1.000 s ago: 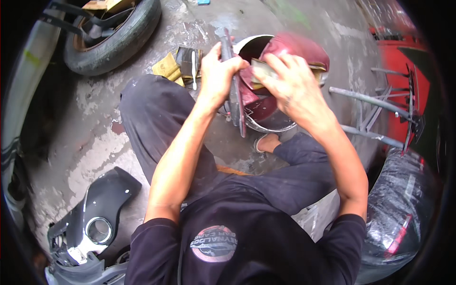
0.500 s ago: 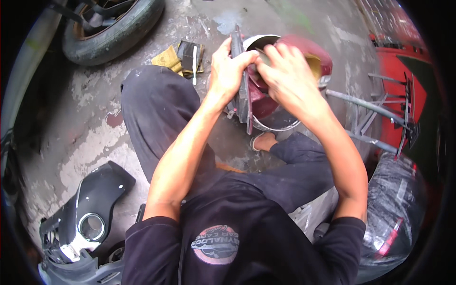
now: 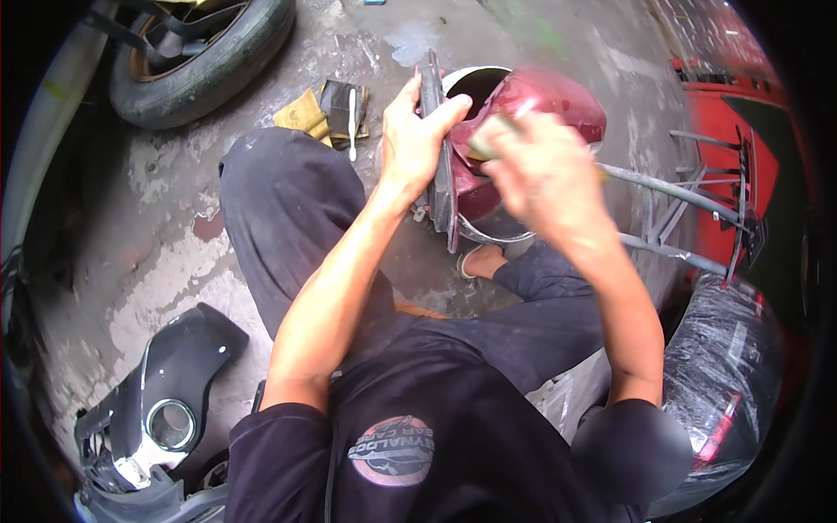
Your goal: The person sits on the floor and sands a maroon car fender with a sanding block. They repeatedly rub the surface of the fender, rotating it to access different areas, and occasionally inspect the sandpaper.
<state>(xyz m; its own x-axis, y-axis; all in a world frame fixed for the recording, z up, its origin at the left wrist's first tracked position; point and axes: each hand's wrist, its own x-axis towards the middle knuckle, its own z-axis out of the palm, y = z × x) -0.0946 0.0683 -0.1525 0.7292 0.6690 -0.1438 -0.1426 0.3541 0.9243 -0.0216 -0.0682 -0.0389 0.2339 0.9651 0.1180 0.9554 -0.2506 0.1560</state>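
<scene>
A glossy dark-red body panel [image 3: 562, 91] with a dark edge strip is tilted over a round container with a pale rim [image 3: 497, 238]. My left hand [image 3: 410, 144] grips the strip, thumb on the near side, most fingers hidden behind it. Over the panel's curved red surface, my right hand [image 3: 554, 179] is smeared by motion. Between its fingers sits a small pale-green pad [image 3: 495, 135] with a yellowish underside, at the panel's inner edge. Whether the pad presses on the paint I cannot tell.
Left of the panel lie folded yellow-brown sheets [image 3: 301, 113], a dark sheet [image 3: 334, 105] and a white toothbrush-like stick [image 3: 352, 126]. A wheel [image 3: 205, 83] is at upper left, a black fairing piece [image 3: 183, 375] at lower left. A metal stand [image 3: 671, 187] and plastic-wrapped bundle [image 3: 724, 375] are right.
My right hand has moved right and down, away from my left thumb, uncovering the pad and more red panel. The left hand keeps its hold.
</scene>
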